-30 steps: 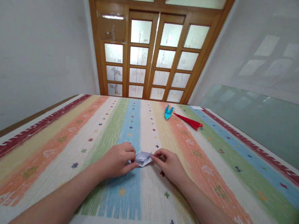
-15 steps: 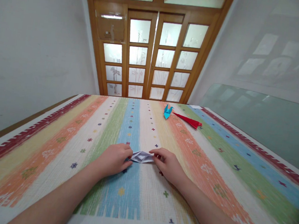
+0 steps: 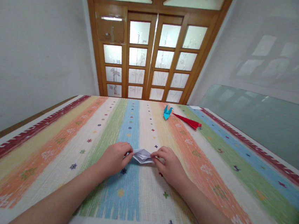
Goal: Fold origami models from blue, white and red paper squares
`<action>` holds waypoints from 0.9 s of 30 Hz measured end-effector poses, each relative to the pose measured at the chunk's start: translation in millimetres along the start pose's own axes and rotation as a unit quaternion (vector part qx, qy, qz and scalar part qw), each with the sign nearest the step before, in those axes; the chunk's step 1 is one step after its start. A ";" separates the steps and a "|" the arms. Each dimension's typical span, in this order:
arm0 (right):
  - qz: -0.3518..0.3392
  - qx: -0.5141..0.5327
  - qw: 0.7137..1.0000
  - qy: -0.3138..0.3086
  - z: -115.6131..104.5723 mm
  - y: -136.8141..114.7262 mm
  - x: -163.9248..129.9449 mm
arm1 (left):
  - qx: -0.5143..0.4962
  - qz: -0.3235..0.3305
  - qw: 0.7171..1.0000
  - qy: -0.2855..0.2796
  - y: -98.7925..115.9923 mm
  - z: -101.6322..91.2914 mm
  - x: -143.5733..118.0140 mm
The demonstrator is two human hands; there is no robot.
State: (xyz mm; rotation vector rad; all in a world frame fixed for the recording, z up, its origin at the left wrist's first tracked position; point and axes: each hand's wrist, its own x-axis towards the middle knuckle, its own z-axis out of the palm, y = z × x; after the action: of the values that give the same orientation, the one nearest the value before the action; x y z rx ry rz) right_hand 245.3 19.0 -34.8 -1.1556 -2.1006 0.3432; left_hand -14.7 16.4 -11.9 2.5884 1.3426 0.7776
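Note:
Between my two hands is a small white folded paper boat [image 3: 142, 156], pointed at both ends with its middle spread apart. My left hand [image 3: 117, 156] pinches its left tip between thumb and fingers. At the right tip, my right hand [image 3: 166, 163] grips the paper the same way. The boat sits at or just above the striped tablecloth [image 3: 127, 201]; I cannot tell if it touches. My fingers cover both of its ends.
Farther back on the right lie a blue folded paper figure [image 3: 167, 112] and a long red folded paper piece [image 3: 187, 121]. A wooden door [image 3: 152, 56] with frosted panes stands beyond the table. A pale green glass panel [image 3: 256, 122] leans along the right wall.
The paper has tilted and its middle shows wider. My right hand's fingers have closed more firmly on the right tip, and my left hand has shifted slightly upward.

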 end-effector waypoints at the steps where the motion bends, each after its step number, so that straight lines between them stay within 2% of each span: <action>1: -0.003 -0.001 1.000 -0.003 -0.6 -1.2 -0.4 | -0.009 -0.013 1.000 0.000 -0.6 0.9 0.1; 9: -0.049 0.024 0.998 -0.025 -0.8 -7.5 -1.9 | -0.054 -0.073 0.996 0.007 -1.8 4.1 -0.2; 15: -0.054 0.055 0.997 0.010 -5.5 -13.4 -0.8 | -0.206 -0.146 0.966 0.056 -14.8 7.7 3.9; 19: -0.053 0.071 0.996 0.008 -7.2 -16.1 -2.2 | -0.341 -0.204 0.916 0.063 -22.8 8.8 8.4; 24: -0.061 0.088 0.994 -0.024 -7.2 -21.9 -4.3 | -0.504 -0.324 0.800 0.017 -25.2 5.4 9.0; 25: -0.063 0.092 0.993 -0.031 -7.3 -23.5 -4.7 | -0.525 -0.330 0.784 0.015 -26.6 5.2 8.7; 27: -0.070 0.101 0.992 -0.038 -7.6 -26.4 -5.2 | -0.546 -0.333 0.769 0.015 -31.1 5.9 8.4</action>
State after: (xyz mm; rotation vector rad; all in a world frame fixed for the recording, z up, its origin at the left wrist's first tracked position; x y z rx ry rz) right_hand 235.6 -1.0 -17.7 -0.8845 -2.1443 0.5270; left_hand -30.5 42.4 -24.2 1.0979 1.1318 1.0056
